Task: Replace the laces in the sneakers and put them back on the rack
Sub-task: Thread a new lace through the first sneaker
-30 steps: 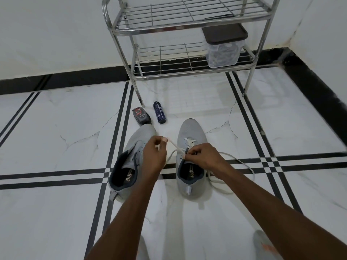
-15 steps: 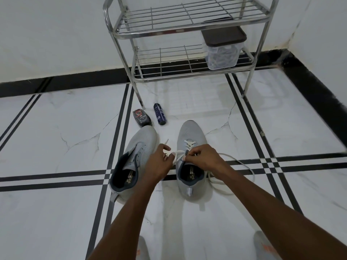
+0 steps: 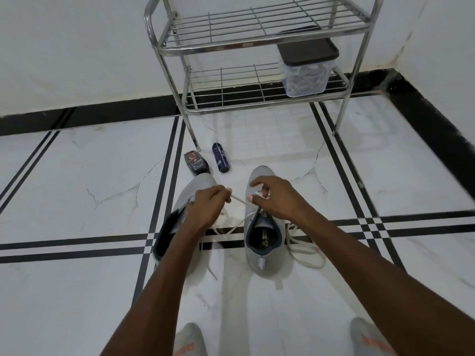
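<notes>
Two grey sneakers stand side by side on the white floor, toes pointing at the rack. The right sneaker (image 3: 262,255) has a white lace (image 3: 302,250) partly threaded through it, with loose loops lying on the floor to its right. My left hand (image 3: 205,204) pinches one end of the lace between the two shoes, over the left sneaker (image 3: 185,194). My right hand (image 3: 275,199) hovers over the right sneaker's eyelets, thumb and fingers curled around the lace there. The steel rack (image 3: 257,44) stands against the wall behind.
A clear plastic box with a dark lid (image 3: 307,70) sits on the rack's lower shelf at the right. A small black bottle (image 3: 195,163) and a dark blue spray can (image 3: 220,160) lie on the floor by the rack's left leg. My knees show at the bottom edge.
My left hand has pulled the lace end up and to the left, drawing it taut. My right hand has shifted forward along the right sneaker toward its toe.
</notes>
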Motion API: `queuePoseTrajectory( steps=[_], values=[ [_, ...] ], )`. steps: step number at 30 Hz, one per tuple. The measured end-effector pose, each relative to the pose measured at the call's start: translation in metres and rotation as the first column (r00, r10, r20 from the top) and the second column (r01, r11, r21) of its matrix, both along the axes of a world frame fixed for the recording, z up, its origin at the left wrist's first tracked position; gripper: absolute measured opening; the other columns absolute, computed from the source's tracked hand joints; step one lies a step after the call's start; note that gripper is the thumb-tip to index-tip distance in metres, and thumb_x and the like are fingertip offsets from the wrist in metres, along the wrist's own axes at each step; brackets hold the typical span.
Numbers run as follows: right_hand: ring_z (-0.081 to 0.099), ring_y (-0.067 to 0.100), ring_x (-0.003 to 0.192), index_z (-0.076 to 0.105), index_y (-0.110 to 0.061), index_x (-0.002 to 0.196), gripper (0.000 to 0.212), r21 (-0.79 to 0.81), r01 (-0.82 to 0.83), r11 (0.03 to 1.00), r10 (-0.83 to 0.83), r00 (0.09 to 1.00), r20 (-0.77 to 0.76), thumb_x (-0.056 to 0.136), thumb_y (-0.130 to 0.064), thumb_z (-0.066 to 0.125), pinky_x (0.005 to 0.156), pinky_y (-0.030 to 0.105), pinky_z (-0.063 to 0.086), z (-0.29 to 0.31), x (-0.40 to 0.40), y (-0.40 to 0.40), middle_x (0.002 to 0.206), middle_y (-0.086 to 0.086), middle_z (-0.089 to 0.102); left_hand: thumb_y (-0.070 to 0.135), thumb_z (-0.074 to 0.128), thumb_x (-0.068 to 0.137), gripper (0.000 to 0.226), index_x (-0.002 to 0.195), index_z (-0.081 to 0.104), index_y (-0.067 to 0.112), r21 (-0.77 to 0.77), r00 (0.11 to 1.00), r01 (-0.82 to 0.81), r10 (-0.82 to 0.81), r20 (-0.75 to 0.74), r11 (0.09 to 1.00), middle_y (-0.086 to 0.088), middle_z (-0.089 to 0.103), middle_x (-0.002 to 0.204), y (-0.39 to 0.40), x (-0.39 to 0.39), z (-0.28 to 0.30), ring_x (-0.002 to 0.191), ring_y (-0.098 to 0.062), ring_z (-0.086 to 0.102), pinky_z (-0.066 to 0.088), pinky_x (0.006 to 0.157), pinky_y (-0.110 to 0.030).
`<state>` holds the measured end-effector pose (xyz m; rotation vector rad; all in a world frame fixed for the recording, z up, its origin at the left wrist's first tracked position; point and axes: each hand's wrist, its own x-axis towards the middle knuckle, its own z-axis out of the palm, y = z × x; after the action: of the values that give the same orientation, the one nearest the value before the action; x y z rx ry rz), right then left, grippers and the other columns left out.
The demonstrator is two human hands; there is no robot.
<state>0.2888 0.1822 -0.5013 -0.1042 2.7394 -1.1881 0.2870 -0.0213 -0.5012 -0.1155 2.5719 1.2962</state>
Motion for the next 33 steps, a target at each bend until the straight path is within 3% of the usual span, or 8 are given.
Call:
queuePoseTrajectory(
  steps=[6, 11, 15, 19, 22, 25, 28, 33],
  values=[
    [0.059, 0.007, 0.065, 0.079, -0.023, 0.096, 0.019, -0.035, -0.311, 0.95, 0.306, 0.899, 0.312, 0.096, -0.034, 0.063, 0.058, 0.02, 0.046, 0.016, -0.022, -0.013, 0.078, -0.003, 0.07, 0.03, 0.043, 0.103, 0.039, 0.07, 0.056, 0.014, 0.132, 0.999, -0.003, 0.009, -0.041, 0.991, -0.003, 0.062, 0.075, -0.024, -0.006, 0.026, 0.074, -0.016, 0.052, 0.039, 0.075, -0.036],
    [0.063, 0.024, 0.111, 0.072, -0.018, 0.114, 0.025, 0.034, 0.303, 0.952, -0.305, 0.943, 0.131, 0.093, -0.021, 0.06, 0.078, 0.027, 0.052, -0.012, -0.045, 0.014, 0.111, 0.009, 0.072, 0.019, 0.044, 0.105, 0.034, 0.075, 0.053, 0.007, 0.2, 0.995, -0.061, 0.075, -0.064, 0.978, -0.01, 0.052, 0.074, -0.047, -0.004, 0.027, 0.075, -0.021, 0.046, 0.036, 0.072, -0.031],
    [0.067, 0.012, 0.082, 0.04, -0.026, 0.149, 0.064, -0.197, -0.063, 0.978, 0.106, 0.97, 0.217, 0.092, -0.031, 0.07, 0.074, 0.026, 0.052, -0.001, -0.034, -0.012, 0.096, 0.001, 0.078, 0.026, 0.05, 0.101, 0.033, 0.073, 0.057, 0.01, 0.097, 1.0, 0.026, -0.025, -0.006, 0.995, -0.003, 0.056, 0.07, -0.035, -0.008, 0.016, 0.073, -0.022, 0.051, 0.036, 0.072, -0.034],
    [0.059, 0.005, 0.056, 0.065, -0.018, 0.118, 0.022, -0.156, -0.33, 0.931, 0.361, 0.895, 0.261, 0.099, -0.028, 0.061, 0.054, 0.016, 0.044, 0.013, -0.027, -0.033, 0.087, 0.0, 0.078, 0.026, 0.048, 0.106, 0.033, 0.079, 0.062, 0.013, 0.047, 0.996, 0.093, -0.094, 0.008, 0.995, -0.005, 0.061, 0.076, -0.021, -0.004, 0.013, 0.074, -0.017, 0.054, 0.04, 0.071, -0.031],
    [0.057, 0.0, 0.051, 0.075, -0.013, 0.099, 0.018, -0.102, -0.203, 0.974, 0.223, 0.945, 0.241, 0.099, -0.021, 0.058, 0.055, 0.017, 0.044, 0.008, -0.032, -0.028, 0.08, 0.002, 0.077, 0.028, 0.048, 0.106, 0.033, 0.082, 0.064, 0.011, 0.046, 0.995, 0.1, -0.101, 0.021, 0.994, -0.006, 0.062, 0.079, -0.026, -0.003, 0.011, 0.077, -0.018, 0.054, 0.04, 0.071, -0.032],
    [0.063, 0.002, 0.064, 0.074, -0.015, 0.112, 0.02, -0.09, 0.115, 0.989, -0.109, 0.992, 0.063, 0.097, -0.019, 0.06, 0.057, 0.016, 0.045, 0.001, -0.039, -0.011, 0.081, 0.003, 0.076, 0.03, 0.049, 0.106, 0.033, 0.085, 0.065, 0.01, 0.063, 0.997, 0.068, -0.07, 0.022, 0.996, -0.005, 0.063, 0.08, -0.033, -0.002, 0.009, 0.076, -0.016, 0.055, 0.039, 0.069, -0.028],
    [0.065, 0.005, 0.081, 0.058, -0.022, 0.137, 0.046, -0.08, -0.062, 0.995, 0.07, 0.993, 0.098, 0.092, -0.025, 0.07, 0.067, 0.016, 0.043, 0.003, -0.032, -0.012, 0.086, -0.002, 0.077, 0.034, 0.053, 0.105, 0.032, 0.087, 0.067, 0.012, 0.044, 0.994, 0.108, -0.107, -0.026, 0.993, 0.0, 0.065, 0.078, -0.028, -0.002, 0.008, 0.073, -0.012, 0.057, 0.041, 0.066, -0.024],
    [0.068, 0.004, 0.07, 0.077, -0.019, 0.103, 0.018, -0.062, -0.176, 0.982, 0.183, 0.974, 0.134, 0.097, -0.026, 0.062, 0.061, 0.016, 0.046, 0.001, -0.016, -0.031, 0.076, -0.004, 0.076, 0.042, 0.067, 0.096, 0.03, 0.09, 0.071, 0.014, -0.027, 0.978, 0.045, -0.049, -0.201, 0.999, 0.01, 0.064, 0.073, -0.013, -0.005, 0.001, 0.059, -0.002, 0.052, 0.038, 0.059, -0.018]
  ],
)
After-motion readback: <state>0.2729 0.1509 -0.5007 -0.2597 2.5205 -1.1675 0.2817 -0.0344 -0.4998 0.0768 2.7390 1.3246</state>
